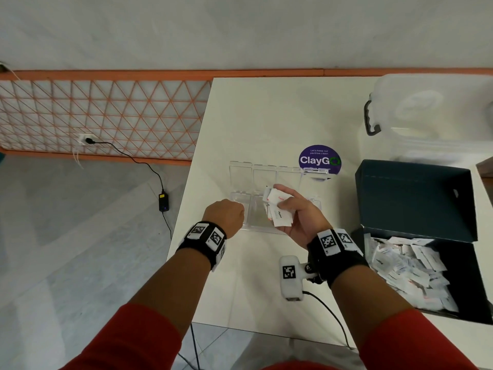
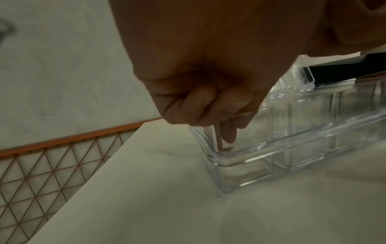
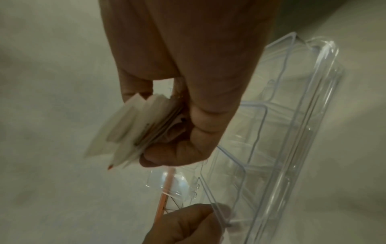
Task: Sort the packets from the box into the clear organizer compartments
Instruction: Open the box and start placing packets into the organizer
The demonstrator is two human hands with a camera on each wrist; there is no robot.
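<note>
The clear organizer lies mid-table with its lids flipped open. My left hand is at its left end. In the left wrist view two fingers are curled and another finger reaches down inside the end compartment against the wall; the thumb is hidden. My right hand hovers over the organizer's middle and grips a fanned bunch of white packets, also seen in the right wrist view. The dark box at right holds many more packets.
A clear storage tub with a grey handle stands behind the box. A purple ClayGo sticker lies beyond the organizer. The table's left edge drops to the floor, where a black cable and adapter lie.
</note>
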